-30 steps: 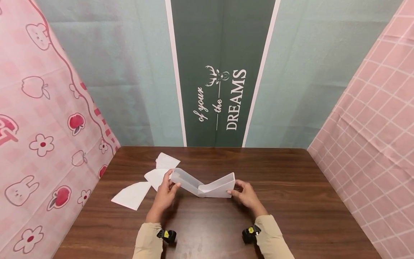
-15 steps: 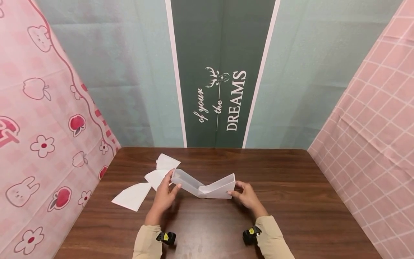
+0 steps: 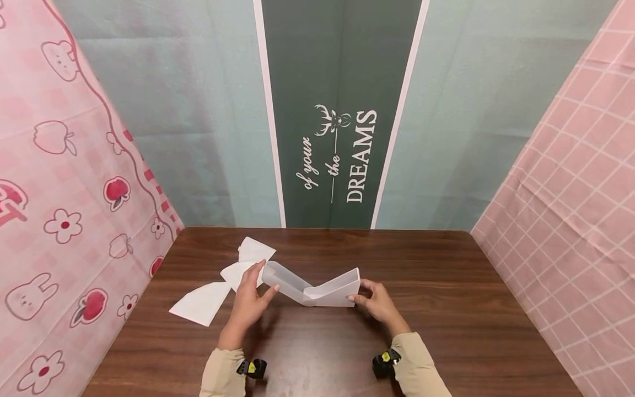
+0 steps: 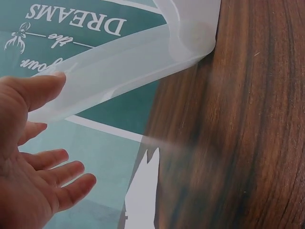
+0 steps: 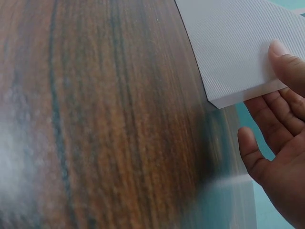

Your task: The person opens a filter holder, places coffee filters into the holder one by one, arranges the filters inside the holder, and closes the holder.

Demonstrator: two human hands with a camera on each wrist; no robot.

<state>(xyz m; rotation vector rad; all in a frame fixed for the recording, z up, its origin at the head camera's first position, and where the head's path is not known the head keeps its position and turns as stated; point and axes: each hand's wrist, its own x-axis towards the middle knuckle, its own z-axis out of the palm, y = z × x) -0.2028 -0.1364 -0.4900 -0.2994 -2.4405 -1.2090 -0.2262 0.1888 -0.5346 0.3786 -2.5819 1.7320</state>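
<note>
A translucent white plastic holder [image 3: 331, 295] stands in a V on the table, its two hollow halves meeting at a rounded middle joint. The left half tilts upward. My right hand [image 3: 378, 300] pinches the outer end of the right half, thumb on the ribbed face [image 5: 233, 47] and fingers behind. Around the raised left end, my left hand [image 3: 248, 303] spreads its fingers loosely. In the left wrist view, its thumb [image 4: 45, 88] overlaps the translucent wall [image 4: 119, 67]; whether it touches is unclear. The other left fingers are apart from it.
White fan-shaped pieces [image 3: 200, 303] lie at the left of the brown wooden table [image 3: 421, 259], partly behind my left hand. Patterned cloths hang on the left and right, and a green cloth [image 3: 327, 66] with lettering hangs at the back.
My left hand has loosened and drawn slightly left, with thumb and fingers spreading away from the holder's end. The right hand and the holder have stayed nearly in place.
</note>
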